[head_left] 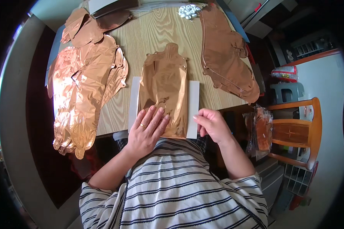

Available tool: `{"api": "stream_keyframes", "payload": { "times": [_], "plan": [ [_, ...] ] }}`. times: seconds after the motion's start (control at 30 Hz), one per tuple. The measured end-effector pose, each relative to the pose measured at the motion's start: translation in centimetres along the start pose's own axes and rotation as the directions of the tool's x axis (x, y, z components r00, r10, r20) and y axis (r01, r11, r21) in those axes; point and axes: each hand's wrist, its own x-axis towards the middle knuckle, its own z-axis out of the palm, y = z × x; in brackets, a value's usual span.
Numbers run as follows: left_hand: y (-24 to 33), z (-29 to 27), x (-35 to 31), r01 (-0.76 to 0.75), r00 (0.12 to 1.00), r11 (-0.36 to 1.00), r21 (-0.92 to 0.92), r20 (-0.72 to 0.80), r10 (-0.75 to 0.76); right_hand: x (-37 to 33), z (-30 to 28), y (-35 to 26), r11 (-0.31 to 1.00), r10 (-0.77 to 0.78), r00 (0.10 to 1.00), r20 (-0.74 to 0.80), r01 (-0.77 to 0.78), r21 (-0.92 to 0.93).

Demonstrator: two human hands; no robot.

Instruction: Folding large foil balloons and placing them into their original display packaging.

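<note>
Left hand (148, 129) spread flat, fingers extended, on smooth, glossy copper foil (164, 80) at middle of table's (112, 116) near edge. Right hand (214, 125) pinching stiff white card (193, 99) by its right side; card mostly hidden under foil, some right fingertips out of sight. Left pile (78, 99): crinkled, shiny, overhanging near-left corner. Right pile (225, 53): duller, along right edge. Far edge: rounded white pieces (188, 12), kind unclear.

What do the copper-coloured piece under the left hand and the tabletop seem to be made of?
Copper-coloured piece: probably metallic foil or film, glossy; it shows bright reflections and creases. Tabletop: wood or wood-look laminate, pale; the grain pattern leaves both possible.
</note>
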Motion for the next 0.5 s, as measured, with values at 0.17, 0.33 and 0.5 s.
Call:
{"api": "stream_keyframes", "payload": {
  "times": [0.17, 0.33, 0.5],
  "plan": [
    [-0.3, 0.0, -0.4, -0.013, 0.998, 1.0, 0.025, -0.061, 0.014, 2.7, -1.5, -3.6, 0.945, -0.305, 0.934, -0.185, 0.273, -0.178],
    [-0.1, 1.0, -0.7, 0.029, 0.985, 0.999, -0.017, -0.171, -0.031, 7.0, -6.5, -7.5, 0.891, -0.433, 0.738, -0.517, 0.266, -0.368],
    [-0.3, 0.0, 0.1, 0.222, 0.934, 0.923, -0.314, -0.202, -0.294, 2.5, -7.6, -8.6, 0.84, -0.42, 0.769, -0.482, 0.129, -0.526]
  ]
}}
